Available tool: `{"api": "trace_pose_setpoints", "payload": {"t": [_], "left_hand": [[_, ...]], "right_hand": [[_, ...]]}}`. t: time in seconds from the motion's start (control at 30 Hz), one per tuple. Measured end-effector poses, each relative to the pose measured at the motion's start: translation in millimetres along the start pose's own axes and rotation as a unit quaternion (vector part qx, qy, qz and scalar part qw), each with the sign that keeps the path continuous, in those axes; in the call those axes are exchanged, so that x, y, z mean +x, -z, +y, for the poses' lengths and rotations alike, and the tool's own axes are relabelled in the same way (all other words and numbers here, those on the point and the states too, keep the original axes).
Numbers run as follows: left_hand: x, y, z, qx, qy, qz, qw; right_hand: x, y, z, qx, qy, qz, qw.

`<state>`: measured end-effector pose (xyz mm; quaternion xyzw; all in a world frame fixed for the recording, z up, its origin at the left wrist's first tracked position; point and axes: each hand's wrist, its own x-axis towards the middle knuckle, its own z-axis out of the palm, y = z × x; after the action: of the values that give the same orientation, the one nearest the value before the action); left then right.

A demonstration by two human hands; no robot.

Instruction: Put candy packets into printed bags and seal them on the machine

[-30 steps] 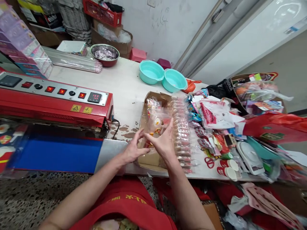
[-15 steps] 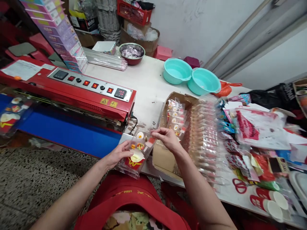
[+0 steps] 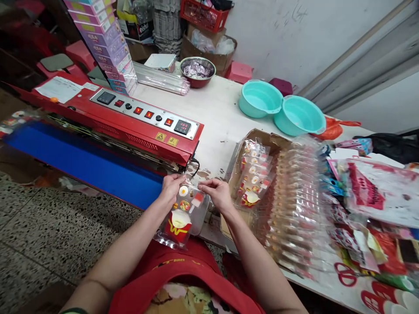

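A clear plastic bag [image 3: 185, 205] hangs in front of me, holding flat food-shaped pieces: a fried egg, a red popsicle shape, a round pizza-like piece and a red fries box. My left hand [image 3: 173, 188] pinches its upper left corner, beside the near end of the red sealing machine [image 3: 147, 126]. At the upper right corner, my right hand [image 3: 217, 192] grips the bag's edge between thumb and fingers. To the right, a cardboard box [image 3: 233, 183] contains several similar filled bags [image 3: 254, 179] and a long row of packed clear bags [image 3: 294, 205].
The machine's blue conveyor belt [image 3: 98, 161] runs left, with a filled bag [image 3: 16, 120] at its far end. Two turquoise basins [image 3: 260, 98] and a metal bowl of small packets [image 3: 198, 72] stand behind. Red scissors [image 3: 345, 274] and paper cups [image 3: 381, 301] lie right.
My left hand has moved from the bag's left side up to its top corner. The bag now hangs straighter, and the bag on the belt has moved farther left. The view has shifted left.
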<state>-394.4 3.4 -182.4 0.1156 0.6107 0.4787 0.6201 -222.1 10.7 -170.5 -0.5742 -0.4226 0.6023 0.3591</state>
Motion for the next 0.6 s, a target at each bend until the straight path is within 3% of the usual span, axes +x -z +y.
{"api": "trace_pose_setpoints", "payload": {"t": [0.1,0.23,0.33,0.4,0.47,0.53,0.6], "left_hand": [[5,13.3,5,0.006,0.021,0.002,1.000],[6,38.3,18,0.016,0.027,0.022,0.999],[12,53.6,28,0.001,0.002,0.051,0.999],[19,65.6,35,-0.006,-0.030,0.101,0.994],[29,81.0,44,0.015,-0.077,0.185,0.980],[37,96.6,51,0.104,-0.158,0.283,0.940],[38,106.1,53,0.256,-0.287,0.379,0.841]], "right_hand": [[20,-13,10,0.044,-0.021,0.008,0.999],[48,-45,17,0.067,-0.041,-0.006,0.997],[53,-51,13,0.035,0.017,0.018,0.999],[47,-29,11,-0.045,0.100,0.121,0.987],[37,13,14,-0.164,0.137,0.292,0.932],[29,62,24,-0.265,0.069,0.450,0.850],[25,104,39,-0.311,-0.068,0.517,0.794]]}}
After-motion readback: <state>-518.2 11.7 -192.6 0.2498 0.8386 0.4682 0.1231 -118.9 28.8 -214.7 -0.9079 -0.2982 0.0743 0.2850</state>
